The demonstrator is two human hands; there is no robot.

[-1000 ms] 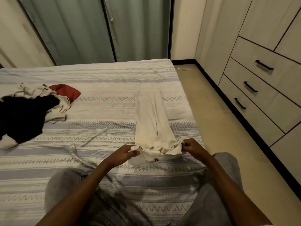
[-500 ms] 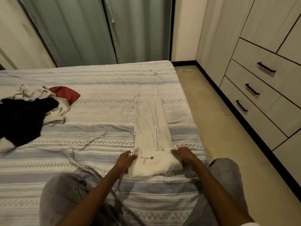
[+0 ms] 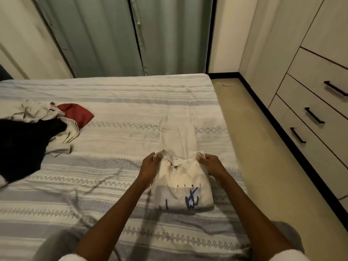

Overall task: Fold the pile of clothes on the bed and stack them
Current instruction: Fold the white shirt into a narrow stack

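A cream T-shirt (image 3: 180, 178) with a blue print lies on the striped bed (image 3: 116, 140), its near part folded over towards the far end. My left hand (image 3: 150, 166) pinches the folded edge on the left side. My right hand (image 3: 211, 164) pinches the same edge on the right. A narrow strip of the shirt still stretches away beyond my hands. At the far left lies a loose pile of clothes (image 3: 37, 129): a black garment, a cream one and a red one.
The bed's right edge drops to a beige floor (image 3: 263, 147). A wardrobe with black-handled drawers (image 3: 312, 117) lines the right wall. Green curtains (image 3: 122, 34) hang behind the bed. My knees in grey trousers are at the bottom.
Both hands have carried the shirt's near end up and away over the rest, laying a fold. The printed side now faces up.
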